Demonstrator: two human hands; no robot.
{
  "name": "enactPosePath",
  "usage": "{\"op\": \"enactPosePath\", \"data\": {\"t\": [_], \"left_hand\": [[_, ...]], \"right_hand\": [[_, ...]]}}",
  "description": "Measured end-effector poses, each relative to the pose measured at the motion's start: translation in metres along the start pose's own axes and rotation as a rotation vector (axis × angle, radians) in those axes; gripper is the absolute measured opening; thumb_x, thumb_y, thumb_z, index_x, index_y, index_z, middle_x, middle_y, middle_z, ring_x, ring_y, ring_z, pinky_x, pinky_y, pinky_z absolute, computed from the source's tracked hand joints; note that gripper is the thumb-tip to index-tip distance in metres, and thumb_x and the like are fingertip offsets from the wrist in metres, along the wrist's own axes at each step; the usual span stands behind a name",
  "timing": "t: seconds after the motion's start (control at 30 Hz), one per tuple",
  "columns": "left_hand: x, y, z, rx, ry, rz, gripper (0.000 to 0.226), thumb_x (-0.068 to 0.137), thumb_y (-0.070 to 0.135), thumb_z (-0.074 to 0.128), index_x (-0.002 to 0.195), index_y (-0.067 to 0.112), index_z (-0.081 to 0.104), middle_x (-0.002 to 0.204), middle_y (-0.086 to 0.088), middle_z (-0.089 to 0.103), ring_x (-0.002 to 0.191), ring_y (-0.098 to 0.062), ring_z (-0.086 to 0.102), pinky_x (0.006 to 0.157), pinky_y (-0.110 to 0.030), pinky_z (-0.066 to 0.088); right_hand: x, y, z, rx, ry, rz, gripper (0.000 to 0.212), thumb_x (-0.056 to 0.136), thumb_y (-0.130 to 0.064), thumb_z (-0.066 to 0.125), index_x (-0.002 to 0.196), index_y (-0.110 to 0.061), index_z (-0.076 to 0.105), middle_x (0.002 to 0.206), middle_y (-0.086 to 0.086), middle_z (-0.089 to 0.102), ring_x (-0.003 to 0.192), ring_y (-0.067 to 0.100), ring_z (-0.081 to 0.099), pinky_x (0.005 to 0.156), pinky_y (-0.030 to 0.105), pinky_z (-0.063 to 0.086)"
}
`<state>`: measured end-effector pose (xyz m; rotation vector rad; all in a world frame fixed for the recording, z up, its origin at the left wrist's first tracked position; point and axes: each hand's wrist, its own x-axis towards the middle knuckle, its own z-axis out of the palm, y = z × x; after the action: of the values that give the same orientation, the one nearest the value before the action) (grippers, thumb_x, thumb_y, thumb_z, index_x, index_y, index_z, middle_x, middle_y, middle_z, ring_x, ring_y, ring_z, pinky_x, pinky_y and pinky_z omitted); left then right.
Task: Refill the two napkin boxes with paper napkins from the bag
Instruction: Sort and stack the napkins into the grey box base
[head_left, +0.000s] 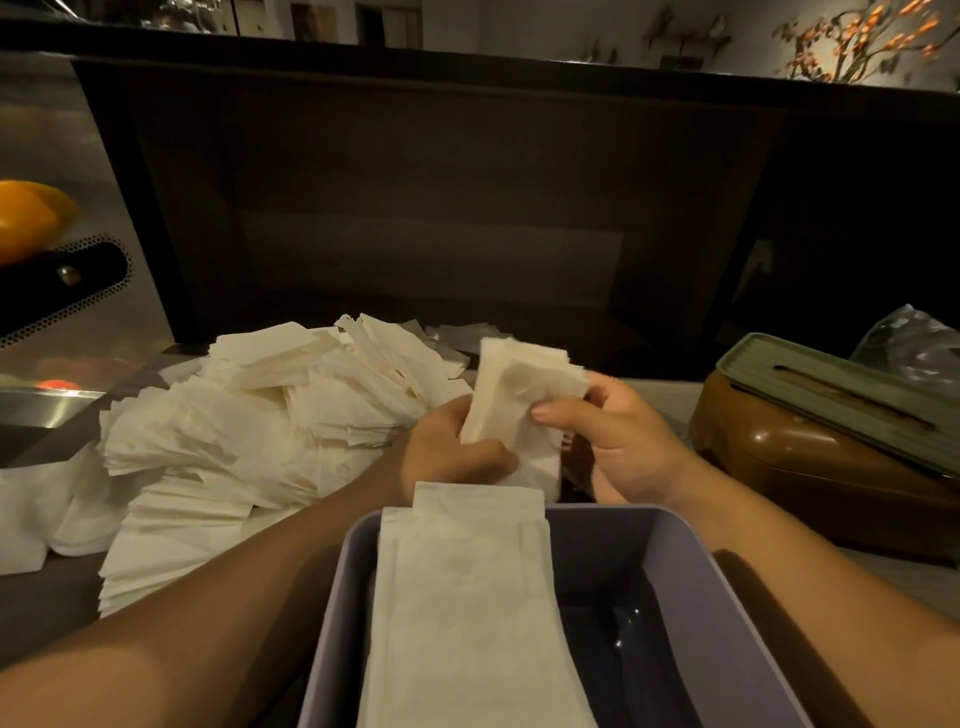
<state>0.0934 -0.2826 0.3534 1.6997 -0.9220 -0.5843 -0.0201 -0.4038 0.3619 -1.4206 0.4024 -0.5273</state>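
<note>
While both hands are sitting up above the far end of the purple box (691, 587), they're gripping a small stack of napkins (511, 410) between them. The left hand (449, 449) is curling around the lower left side of the stack with its thumb pressing across the front, and the right hand (615, 436) is pinching the right edge, thumb on the near face and fingers tucked behind. The stack is standing roughly upright, off-white, soft and a bit crumpled, with slightly ragged edges fanning out at the top.

Just below the hands, the open box is already holding a layer of folded napkins (467, 597) along its left side, lying flat and running lengthwise, with the far end poking up over the rim. The right side of the box is looking dark and bare, shiny at the bottom.

Off to the left of the left hand, a big loose pile of napkins (249, 431) is spreading all over the counter, same cream colour, lots of little squares lying at messy angles.

To the right of the right hand, a brown box (810, 462) is sitting with a green slotted lid (841, 400) resting tilted on top of it. Behind that, a crinkly clear plastic bag (914, 348) is peeking in.

No brand, label or writing is showing up readable on anything here.
</note>
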Motion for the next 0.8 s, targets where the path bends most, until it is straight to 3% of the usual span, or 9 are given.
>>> {"op": "enactPosePath", "data": {"t": [0.07,0.2,0.27,0.37,0.47,0.57,0.6,0.67,0.8], "left_hand": [[0.0,-0.005,-0.003,0.091,0.145,0.152,0.034,0.086,0.019,0.072,0.111,0.033,0.053,0.099,0.017,0.061,0.087,-0.003,0.062,0.069,-0.011,0.05],[0.002,-0.016,-0.009,0.15,0.255,0.231,0.029,0.088,0.029,0.07,0.108,0.038,0.051,0.095,0.027,0.057,0.087,-0.001,0.061,0.067,-0.008,0.046],[0.009,-0.019,-0.009,0.232,0.176,0.228,0.035,0.087,0.018,0.072,0.114,0.027,0.052,0.101,0.017,0.058,0.084,0.001,0.058,0.065,-0.004,0.046],[0.022,-0.019,-0.012,0.26,-0.075,0.156,0.046,0.085,-0.006,0.069,0.126,-0.002,0.049,0.119,-0.018,0.06,0.081,0.005,0.062,0.066,-0.001,0.047],[0.02,-0.02,-0.009,0.346,0.012,0.2,0.05,0.086,0.013,0.073,0.127,0.018,0.046,0.111,0.007,0.052,0.101,-0.005,0.058,0.068,-0.002,0.044],[0.013,-0.015,-0.01,0.333,0.049,0.239,0.05,0.089,0.01,0.069,0.133,0.01,0.046,0.121,-0.001,0.054,0.098,0.001,0.058,0.079,-0.009,0.045],[0.012,-0.014,-0.012,0.257,0.053,0.237,0.048,0.089,0.004,0.067,0.132,0.007,0.047,0.121,-0.001,0.056,0.09,0.007,0.059,0.079,-0.005,0.045],[0.01,-0.015,-0.016,0.224,0.176,0.291,0.045,0.085,0.007,0.072,0.123,0.019,0.051,0.108,0.017,0.054,0.084,0.006,0.057,0.073,0.0,0.046],[0.013,-0.025,-0.013,0.217,0.144,0.286,0.059,0.078,0.015,0.08,0.121,0.028,0.042,0.101,0.023,0.049,0.088,0.001,0.057,0.078,-0.01,0.053]], "right_hand": [[0.002,0.001,-0.008,0.132,0.059,-0.022,0.041,0.084,-0.005,0.07,0.122,-0.02,0.063,0.115,0.007,0.073,0.111,0.026,0.069,0.092,0.045,0.059],[0.004,0.005,-0.016,-0.055,0.088,-0.082,0.047,0.088,0.002,0.069,0.121,-0.03,0.059,0.114,-0.002,0.071,0.106,0.017,0.07,0.077,0.029,0.061],[0.006,0.009,-0.016,-0.242,0.081,-0.072,0.045,0.091,0.0,0.068,0.118,-0.034,0.056,0.117,-0.003,0.067,0.107,0.014,0.067,0.076,0.024,0.059],[0.006,0.011,-0.013,-0.428,0.064,-0.034,0.041,0.093,-0.009,0.067,0.121,-0.034,0.052,0.117,-0.003,0.064,0.104,0.011,0.063,0.073,0.02,0.054],[0.006,0.011,-0.012,-0.523,0.094,-0.086,0.028,0.095,-0.018,0.068,0.114,-0.035,0.055,0.108,-0.011,0.064,0.099,0.007,0.062,0.072,0.016,0.048],[0.007,0.009,-0.012,-0.466,0.081,-0.075,0.021,0.094,-0.024,0.069,0.101,-0.039,0.057,0.103,-0.016,0.066,0.096,0.003,0.065,0.072,0.016,0.051],[0.007,0.009,-0.013,-0.447,0.07,-0.063,0.023,0.094,-0.022,0.07,0.102,-0.04,0.057,0.104,-0.016,0.067,0.098,0.004,0.065,0.076,0.017,0.053],[0.006,0.009,-0.014,-0.467,0.049,-0.054,0.031,0.093,-0.018,0.071,0.108,-0.039,0.055,0.108,-0.018,0.065,0.104,0.005,0.063,0.081,0.018,0.053],[0.003,0.01,-0.016,-0.587,0.006,-0.038,0.051,0.09,-0.012,0.073,0.127,-0.037,0.048,0.116,-0.018,0.058,0.11,0.007,0.06,0.071,0.013,0.052]]}}
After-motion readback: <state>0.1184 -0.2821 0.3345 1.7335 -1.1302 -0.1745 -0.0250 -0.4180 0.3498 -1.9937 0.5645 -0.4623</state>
